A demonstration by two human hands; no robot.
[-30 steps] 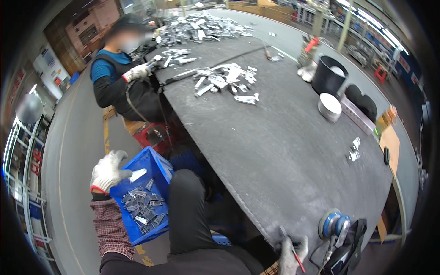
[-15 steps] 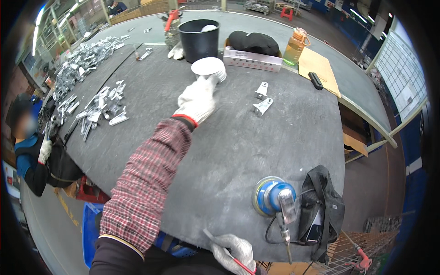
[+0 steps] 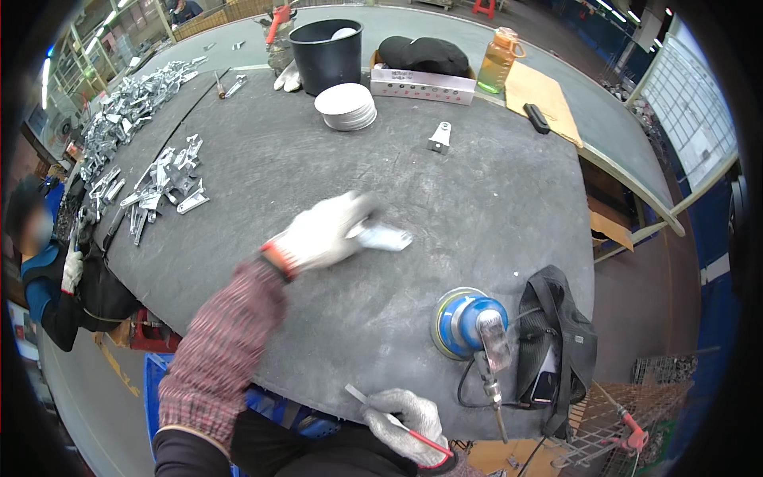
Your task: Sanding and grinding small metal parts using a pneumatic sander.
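Observation:
Over the middle of the table [image 3: 318, 334], my left hand [image 3: 322, 232] in a white knit glove is closed on a silvery metal bracket [image 3: 388, 238]; motion blurs the hand and bracket. My right hand [image 3: 407, 423], gloved too, is at the table's near edge, closed around a slim tool [image 3: 355, 393] with a flat grey end and a thin red length behind the fingers. What kind of tool it is, I cannot tell. A second metal bracket [image 3: 439, 137] lies farther back. A stack of white discs [image 3: 346, 106] stands beyond my left hand. Nearest my right hand is a blue disc sander [image 3: 470, 324].
Metal parts lie in a small heap [image 3: 168, 176] and a large pile [image 3: 131, 111] at left. At the back stand a black bucket [image 3: 327, 57], a box with a black cap [image 3: 423, 56] and a bottle [image 3: 497, 63]. A black bag [image 3: 554, 342] lies right; a co-worker [image 3: 48, 262] sits left.
My left hand has left the disc stack and come toward me, now holding one of the two brackets that lay at the back. My right hand still holds the slim tool.

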